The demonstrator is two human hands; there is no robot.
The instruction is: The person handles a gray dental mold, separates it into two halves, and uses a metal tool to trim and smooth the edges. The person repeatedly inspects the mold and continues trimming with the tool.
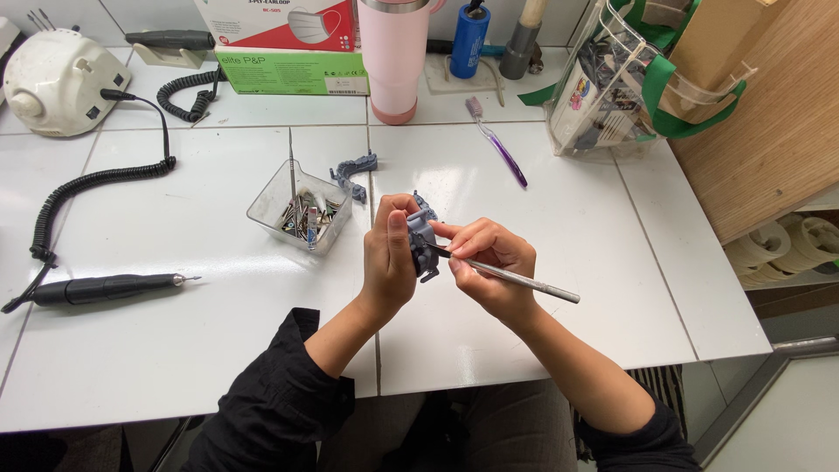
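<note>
My left hand grips a small grey dental model just above the white tabletop. My right hand holds a thin metal hand tool like a pen, with its dark tip resting against the model. The two hands are close together near the middle of the table. Another grey model piece lies on the table just behind my left hand.
A clear plastic tray holds several metal burs. A black motor handpiece lies at the left, its coiled cable leading to a white control unit. A purple toothbrush, pink tumbler, boxes and a clear bag stand behind.
</note>
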